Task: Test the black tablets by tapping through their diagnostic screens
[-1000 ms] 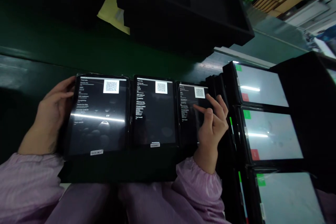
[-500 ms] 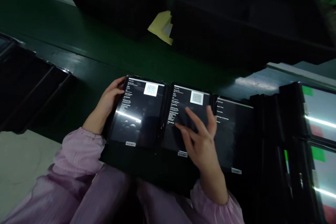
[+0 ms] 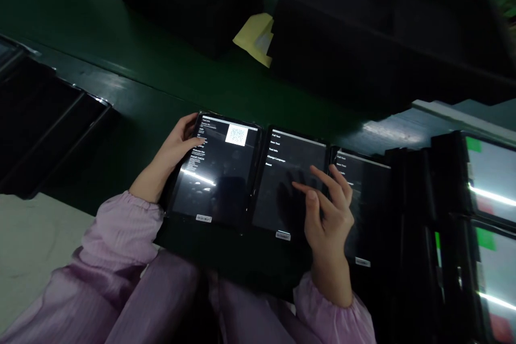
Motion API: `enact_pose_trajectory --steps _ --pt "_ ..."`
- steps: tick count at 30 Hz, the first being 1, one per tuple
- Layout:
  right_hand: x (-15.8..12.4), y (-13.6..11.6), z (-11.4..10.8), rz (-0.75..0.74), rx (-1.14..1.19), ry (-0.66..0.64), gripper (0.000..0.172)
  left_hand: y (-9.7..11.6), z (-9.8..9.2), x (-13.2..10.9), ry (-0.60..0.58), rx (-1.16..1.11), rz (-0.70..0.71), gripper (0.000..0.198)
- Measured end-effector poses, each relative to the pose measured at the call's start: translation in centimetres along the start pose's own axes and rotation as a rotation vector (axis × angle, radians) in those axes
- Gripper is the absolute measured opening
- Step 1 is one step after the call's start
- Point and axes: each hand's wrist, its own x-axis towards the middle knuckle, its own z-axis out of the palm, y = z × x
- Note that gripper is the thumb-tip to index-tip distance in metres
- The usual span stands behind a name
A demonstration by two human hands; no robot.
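Note:
Three tablets with lit dark screens lie side by side before me. My left hand (image 3: 177,142) grips the upper left edge of the left tablet (image 3: 217,183), thumb on the screen and fingers at the side. That screen shows lines of white text and a QR code. The middle tablet (image 3: 268,193) shows a short text menu. Over its right part hovers my right hand (image 3: 330,215), fingers spread and holding nothing. It partly covers the right tablet (image 3: 371,199), which also shows a menu. Small white labels sit at the tablets' lower edges.
Stacked devices (image 3: 494,172) with grey-white screens stand at the right. Dark trays (image 3: 40,123) lie at the left on the green bench (image 3: 161,70). Large black bins (image 3: 371,32) line the back, with a yellow paper piece (image 3: 253,37) between them.
The middle screen has switched from an info page with a QR code to a menu. My right hand has drawn off to the right. My left thumb reaches further onto the left screen.

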Motion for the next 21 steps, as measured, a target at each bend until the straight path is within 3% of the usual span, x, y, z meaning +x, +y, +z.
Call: enact_pose_trajectory --steps 4,7,14,21 --pt "0.9 0.1 0.0 0.052 -0.064 -0.091 0.03 0.2 0.5 0.6 0.073 -0.091 -0.02 0.063" --pt "2.1 0.4 0.6 0.075 -0.099 -0.184 0.035 0.4 0.7 1.8 0.065 -0.15 -0.025 0.059" --pt "4.4 1.4 2.5 0.095 -0.18 -0.186 0.044 1.2 0.6 3.3 0.028 -0.03 0.006 0.054" --pt "3.8 3.1 -0.9 0.224 -0.144 0.049 0.042 1.1 0.4 3.2 0.007 0.008 -0.043 0.059"
